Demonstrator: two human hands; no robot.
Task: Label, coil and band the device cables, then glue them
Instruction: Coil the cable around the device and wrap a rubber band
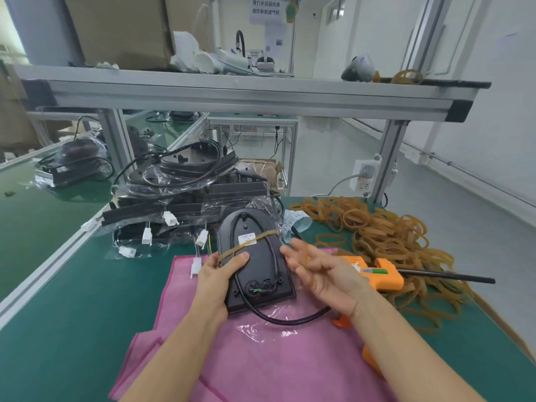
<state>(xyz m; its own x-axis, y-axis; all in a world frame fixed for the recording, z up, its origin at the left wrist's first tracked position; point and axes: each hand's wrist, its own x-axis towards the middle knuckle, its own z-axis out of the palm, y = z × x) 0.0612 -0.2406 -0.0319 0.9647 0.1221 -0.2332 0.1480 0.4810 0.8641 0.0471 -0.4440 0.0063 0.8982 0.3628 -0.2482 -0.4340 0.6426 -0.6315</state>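
Above the pink cloth point(261, 358), banded device point(255, 256) gripped in left hand point(216, 278), right hand point(322, 271) just beside, fingers relaxed.

Your black device point(255, 256) is matt plastic, its cable point(290, 319) smooth rubbery black, wrapped in glossy clear film. The cloth point(261, 358) beneath is soft pink fabric; the table point(58, 329) has a matt green mat and brushed metal rails. The rubber bands point(391, 236) look dull tan.

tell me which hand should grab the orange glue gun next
Right, probably. The right hand is open and free, just beside the orange plastic glue gun. The left hand is busy holding the black banded device.
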